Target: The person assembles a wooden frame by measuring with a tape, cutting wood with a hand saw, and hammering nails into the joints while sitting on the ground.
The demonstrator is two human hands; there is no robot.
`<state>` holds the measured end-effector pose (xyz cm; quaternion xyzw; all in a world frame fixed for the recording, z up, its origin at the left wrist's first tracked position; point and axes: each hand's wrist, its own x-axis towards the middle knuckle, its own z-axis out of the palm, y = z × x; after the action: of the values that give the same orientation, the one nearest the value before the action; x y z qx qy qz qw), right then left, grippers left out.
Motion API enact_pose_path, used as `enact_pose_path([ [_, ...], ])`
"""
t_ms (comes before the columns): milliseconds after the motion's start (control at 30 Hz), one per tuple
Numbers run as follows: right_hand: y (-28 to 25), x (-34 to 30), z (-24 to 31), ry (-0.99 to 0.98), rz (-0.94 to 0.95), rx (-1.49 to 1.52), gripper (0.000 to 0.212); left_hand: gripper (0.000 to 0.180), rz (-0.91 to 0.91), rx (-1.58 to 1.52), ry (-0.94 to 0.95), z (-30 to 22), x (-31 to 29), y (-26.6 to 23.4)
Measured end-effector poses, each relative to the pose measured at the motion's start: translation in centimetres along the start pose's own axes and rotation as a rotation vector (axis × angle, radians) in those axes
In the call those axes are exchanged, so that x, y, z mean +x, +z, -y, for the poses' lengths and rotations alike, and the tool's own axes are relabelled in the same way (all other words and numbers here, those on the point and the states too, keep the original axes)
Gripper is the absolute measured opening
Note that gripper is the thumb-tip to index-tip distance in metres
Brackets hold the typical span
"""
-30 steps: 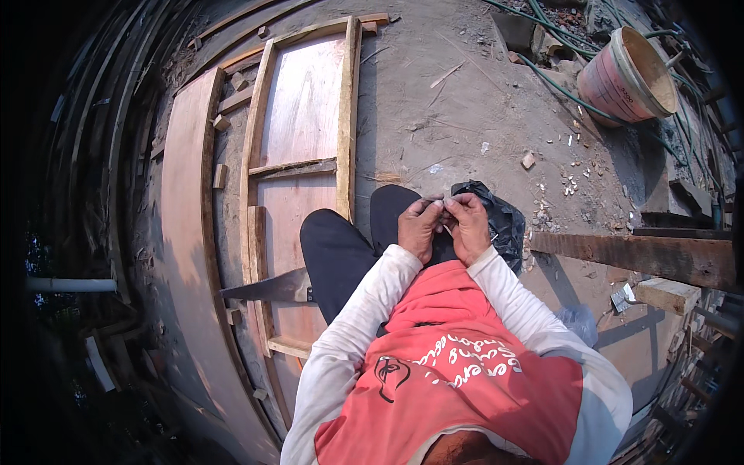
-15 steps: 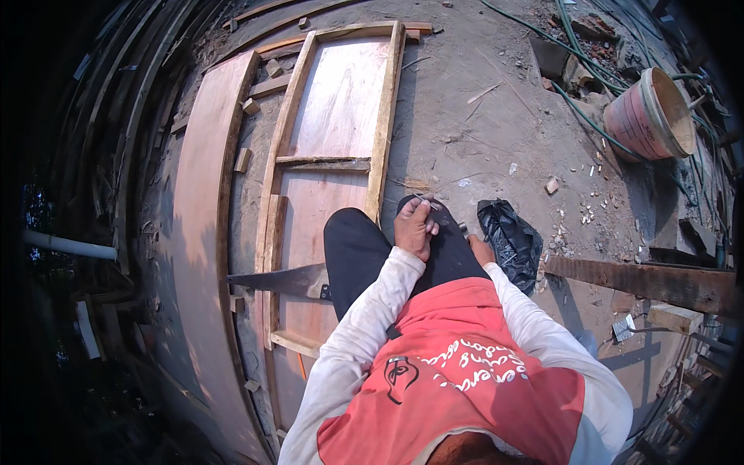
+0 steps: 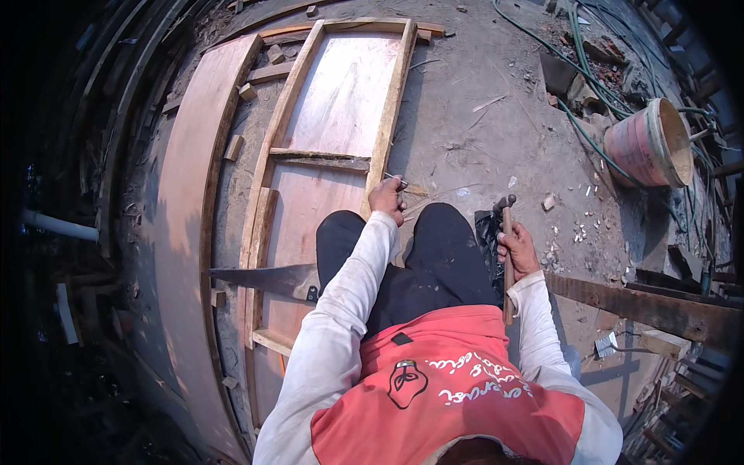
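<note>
My right hand is wrapped round the wooden handle of a hammer, held upright in view beside my right thigh, its dark head at the far end. My left hand pinches a thin metal nail at the right rail of a wooden frame, close to where a crosspiece joins it. Pale plywood fills the frame. Against my left leg, a handsaw blade lies across the frame's left rail.
Left of the frame lies a long plywood-faced panel, with small wood blocks between them. A black plastic bag is partly behind the hammer. At right are a stained bucket, green hoses and a dark plank.
My left hand has moved left from over my lap to the frame's rail. My right hand has come up with the hammer beside the black bag. My knees have spread apart.
</note>
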<state>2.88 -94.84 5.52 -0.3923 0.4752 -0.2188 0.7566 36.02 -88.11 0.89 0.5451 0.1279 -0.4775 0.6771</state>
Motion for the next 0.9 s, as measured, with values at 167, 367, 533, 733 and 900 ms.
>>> enact_pose_path([
  [167, 7.7, -4.2, 4.9, -0.031, 0.024, 0.408, 0.032, 0.011, -0.096, -0.005, -0.020, 2.1, 5.0, 2.2],
  [367, 10.1, -3.7, 0.4, 0.249, 0.079, 0.346, 0.020, 0.013, -0.099, -0.051, -0.017, 2.9, 7.2, 0.9],
  [533, 11.1, -2.0, 0.7, 0.331, 0.117, 0.350, 0.020, 0.015, -0.124, -0.065, -0.010, 2.3, 6.9, 0.9],
  [733, 11.8, -0.2, 0.5, 0.351, 0.123, 0.463, 0.020, 0.016, -0.128, -0.055, 0.007, 2.1, 7.4, 0.8],
  [900, 14.3, 2.7, 0.9, 0.320, 0.048, 0.713, 0.019, 0.015, -0.153, -0.064, -0.006, 2.1, 7.4, 0.9],
])
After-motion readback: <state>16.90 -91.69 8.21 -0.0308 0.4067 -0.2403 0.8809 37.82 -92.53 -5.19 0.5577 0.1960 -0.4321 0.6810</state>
